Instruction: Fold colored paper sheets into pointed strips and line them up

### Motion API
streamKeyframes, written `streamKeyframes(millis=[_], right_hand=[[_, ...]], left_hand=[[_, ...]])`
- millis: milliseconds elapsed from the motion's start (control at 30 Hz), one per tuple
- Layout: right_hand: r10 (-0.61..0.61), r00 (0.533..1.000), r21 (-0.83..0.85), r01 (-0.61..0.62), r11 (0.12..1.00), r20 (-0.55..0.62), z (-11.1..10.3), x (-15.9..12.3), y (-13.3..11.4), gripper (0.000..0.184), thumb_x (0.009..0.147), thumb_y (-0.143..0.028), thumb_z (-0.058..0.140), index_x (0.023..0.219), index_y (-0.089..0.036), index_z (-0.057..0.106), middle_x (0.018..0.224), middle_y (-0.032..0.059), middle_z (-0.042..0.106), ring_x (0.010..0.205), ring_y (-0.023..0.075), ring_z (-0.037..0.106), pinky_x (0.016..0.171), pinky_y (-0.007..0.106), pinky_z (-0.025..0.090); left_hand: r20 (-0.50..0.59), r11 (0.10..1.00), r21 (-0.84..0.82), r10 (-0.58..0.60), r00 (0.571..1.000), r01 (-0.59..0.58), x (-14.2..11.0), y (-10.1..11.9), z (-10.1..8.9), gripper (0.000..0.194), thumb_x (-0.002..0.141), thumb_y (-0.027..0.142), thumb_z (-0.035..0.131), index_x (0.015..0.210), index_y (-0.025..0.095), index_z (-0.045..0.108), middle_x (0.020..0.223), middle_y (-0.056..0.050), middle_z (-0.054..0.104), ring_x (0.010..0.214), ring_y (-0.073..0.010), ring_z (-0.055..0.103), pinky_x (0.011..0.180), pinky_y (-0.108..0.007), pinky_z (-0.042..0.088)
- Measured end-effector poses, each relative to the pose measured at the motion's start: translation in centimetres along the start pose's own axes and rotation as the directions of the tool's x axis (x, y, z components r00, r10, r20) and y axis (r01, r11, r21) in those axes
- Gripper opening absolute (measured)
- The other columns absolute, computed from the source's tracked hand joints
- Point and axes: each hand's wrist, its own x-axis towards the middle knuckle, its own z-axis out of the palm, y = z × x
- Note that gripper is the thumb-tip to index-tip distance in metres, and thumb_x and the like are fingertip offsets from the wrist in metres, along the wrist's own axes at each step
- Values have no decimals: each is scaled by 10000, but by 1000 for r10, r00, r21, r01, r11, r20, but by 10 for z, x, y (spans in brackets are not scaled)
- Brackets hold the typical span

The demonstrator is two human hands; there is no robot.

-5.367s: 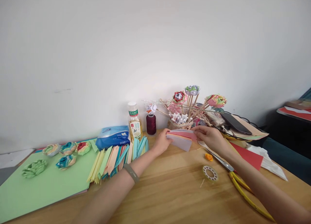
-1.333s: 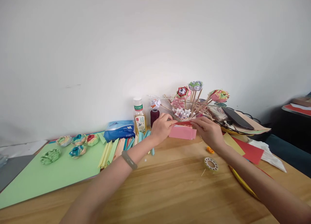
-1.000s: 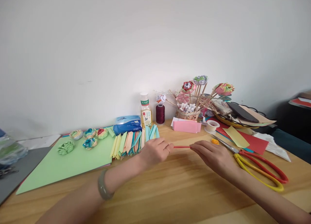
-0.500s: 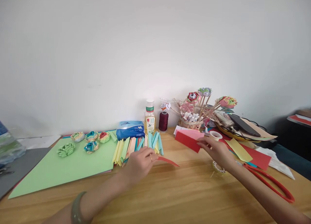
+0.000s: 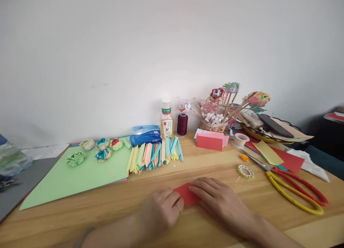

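Note:
A small red paper rectangle (image 5: 187, 194) lies on the wooden table in front of me, its two ends covered by my hands. At its left end my left hand (image 5: 165, 208) is closed, with curled fingers gripping the edge. My right hand (image 5: 219, 201) rests over the right end, fingers stretched out and lying on the paper; its thumb is hidden. Behind the paper is a row of folded paper strips (image 5: 152, 155) in yellow, green, peach and blue. A stack of pink and white paper with a red piece (image 5: 209, 142) in front stands farther back.
Large scissors (image 5: 295, 189), a tape ring (image 5: 245, 171) and a white tape roll (image 5: 240, 139) lie to the right. Left, paper flowers (image 5: 103, 155) sit on green sheets (image 5: 80, 180). A tissue pack (image 5: 145, 135), bottle (image 5: 167, 122), thread spool (image 5: 182, 124) and flower basket (image 5: 213, 126) line the wall.
My right hand has left the red piece at the paper stack and come down to the red paper in front. My left hand has moved nearer and lower with that paper.

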Motion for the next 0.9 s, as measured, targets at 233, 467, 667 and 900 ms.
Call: streamKeyframes(millis=[233,467,667,900], right_hand=[[126,991,235,-134,963,47,4,-10,4,237,944,-206,401,903,-187,634,869,60,652,792,176,586,683,288,482],[436,894,402,-438,804,100,10,-17,7,158,894,-274,512,997,-235,625,862,35,663,779,171,621,679,273,495],[615,770,369,-628,685,168,16,-11,5,69,843,-277,550,873,-220,576,742,9,654,638,173,609,582,275,472],[675,726,309,-677,669,129,21,-13,-4,108,818,-295,565,884,-224,518,786,21,649,675,186,619,609,292,481]], left_hand=[[50,928,-281,-242,969,247,-5,14,-12,264,912,174,442,720,167,622,655,-16,617,602,-154,554,502,-241,445],[282,599,-510,-561,778,617,-4,12,-14,181,843,217,556,706,205,673,690,12,683,633,-139,623,617,-234,496],[472,418,-446,-642,604,792,6,7,-15,93,751,139,601,806,203,639,714,27,699,626,-135,646,593,-215,496],[518,499,-370,-590,620,784,4,10,-16,136,695,75,560,745,197,592,580,45,642,520,-124,600,492,-188,423]])
